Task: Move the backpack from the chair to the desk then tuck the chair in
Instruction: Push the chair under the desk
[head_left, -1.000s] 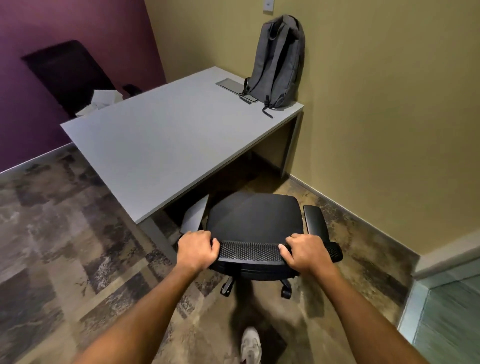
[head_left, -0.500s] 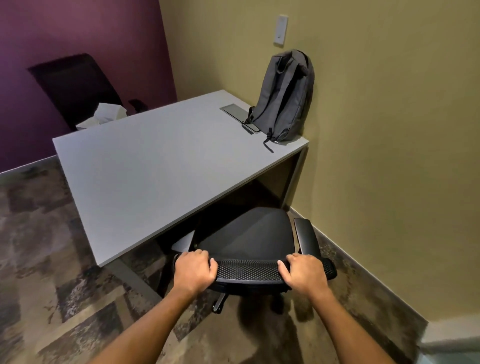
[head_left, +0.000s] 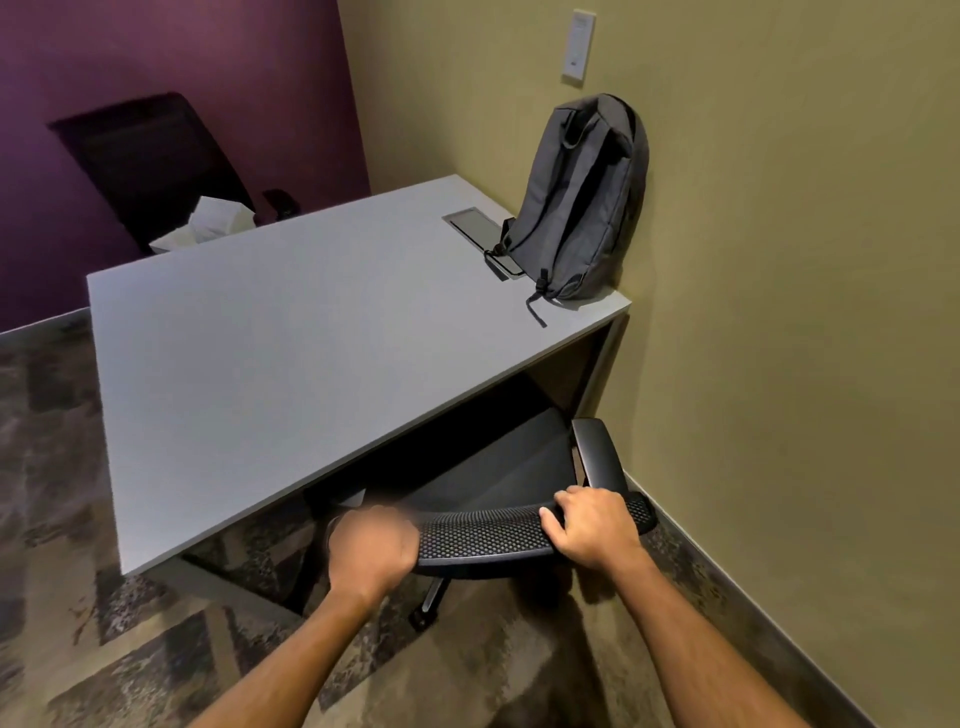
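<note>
A grey backpack (head_left: 584, 197) stands upright on the far right corner of the grey desk (head_left: 291, 332), leaning against the tan wall. The black office chair (head_left: 498, 478) sits partly under the desk's near edge, its seat half hidden by the desktop. My left hand (head_left: 371, 548) grips the left end of the chair's mesh backrest top and is blurred. My right hand (head_left: 592, 527) grips the right end of the same backrest, beside the right armrest (head_left: 597, 452).
A cable hatch (head_left: 475, 226) is set into the desktop beside the backpack. A second dark chair (head_left: 150, 166) and a white box (head_left: 221, 221) stand behind the desk at the purple wall. The tan wall runs close along the chair's right side.
The chair has rolled forward further under the desk with both hands on its backrest, and I have stepped closer. The backpack has not moved.
</note>
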